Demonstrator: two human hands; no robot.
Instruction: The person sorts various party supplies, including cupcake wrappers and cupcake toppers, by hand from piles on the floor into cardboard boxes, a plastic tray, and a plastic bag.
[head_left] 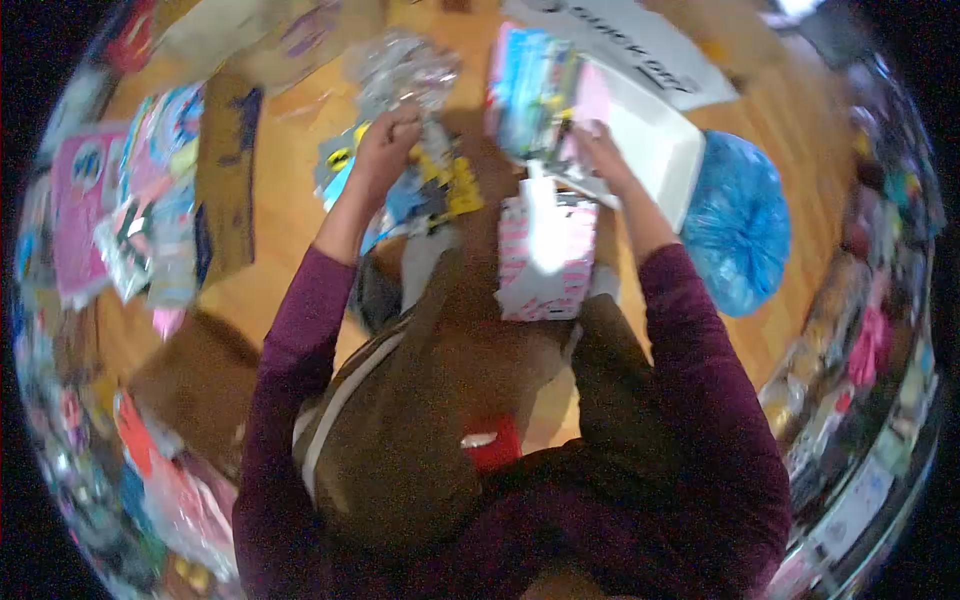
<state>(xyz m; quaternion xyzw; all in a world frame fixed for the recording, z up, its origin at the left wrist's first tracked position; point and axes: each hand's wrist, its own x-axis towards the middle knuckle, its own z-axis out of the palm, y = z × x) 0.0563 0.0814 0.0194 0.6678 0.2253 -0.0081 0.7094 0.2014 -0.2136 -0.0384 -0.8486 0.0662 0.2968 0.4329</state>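
My left hand [388,150] is closed in a loose fist at the edge of a crumpled clear plastic bag [408,70]; what the fingers hold, if anything, I cannot tell. Under and beside it lie yellow, grey and blue packages [440,185], one with a bat emblem. My right hand [598,150] grips the near right side of a stack of colourful flat packets [540,90], blurred by motion. The stack overlaps the left part of a white tray [655,130]. Just below, between my knees, is a pink-and-white patterned box [520,275] with a bright glare on it.
A full blue plastic bag [738,225] sits right of the tray. An open cardboard box [228,180] with packaged goods stands at left, by a pink package [82,210]. Brown cardboard [200,375] lies nearer me. Assorted goods line both sides of the wooden floor [300,150].
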